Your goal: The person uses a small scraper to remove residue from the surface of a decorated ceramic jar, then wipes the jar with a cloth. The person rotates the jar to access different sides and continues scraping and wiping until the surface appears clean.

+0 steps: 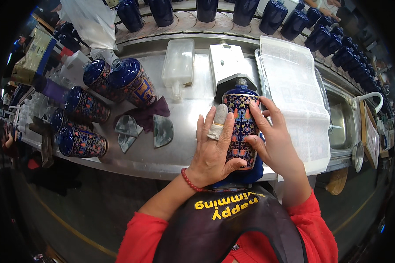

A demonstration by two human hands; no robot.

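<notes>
A dark blue glass bottle (241, 115) with a colourful flower pattern lies in front of me, its neck pointing away. My left hand (211, 151) rests along its left side, fingers stretched out flat; one finger wears a grey cover (220, 115) with a pale wrap below it. From the right, my right hand (276, 139) grips the bottle, with thumb and index finger on its patterned face and other fingers by its shoulder. A dark angled support (227, 84) sits behind the bottle's neck. Blue material (250, 174) shows under its near end.
Several patterned blue bottles (131, 83) stand at the left. Dark curved pads (163, 130) and a purple cloth (151, 115) lie beside them. Behind are a clear bottle (178, 63) and a white block (227, 61). White sheets (289, 105), a sink (340, 125) and a conveyor (188, 27) surround the metal table.
</notes>
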